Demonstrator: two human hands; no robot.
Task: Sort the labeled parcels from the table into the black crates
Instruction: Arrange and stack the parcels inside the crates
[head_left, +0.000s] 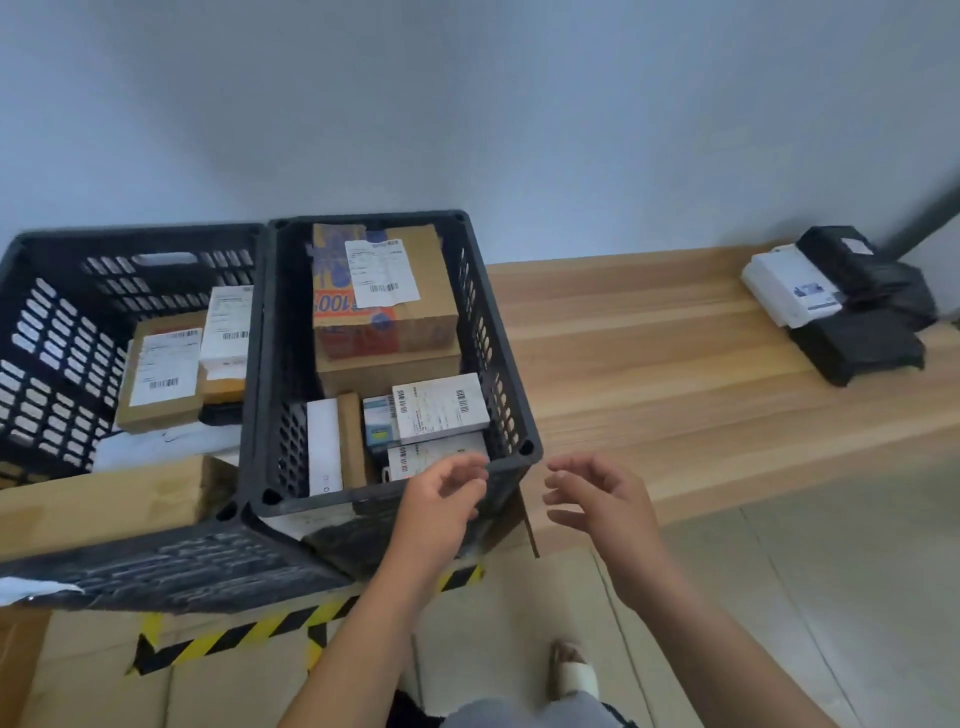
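Note:
Two black crates stand side by side at the left. The right crate (511, 364) holds a big brown labeled box (384, 291), a white labeled parcel (441, 408) and several smaller parcels. The left crate (57, 332) holds a brown labeled box (161, 371) and a white parcel (227, 327). My left hand (441, 499) hovers at the right crate's near corner, fingers loosely curled, holding nothing. My right hand (597, 493) hangs just right of it, empty, over the table edge. On the wooden table (649, 374), far right, lie a white labeled parcel (792, 288) and black bagged parcels (862, 332).
Flattened cardboard (98, 499) leans over the left crate's near rim. Yellow-black tape (249, 631) marks cardboard on the floor below the crates. My foot (569, 670) stands on the tiled floor. A grey wall runs behind everything.

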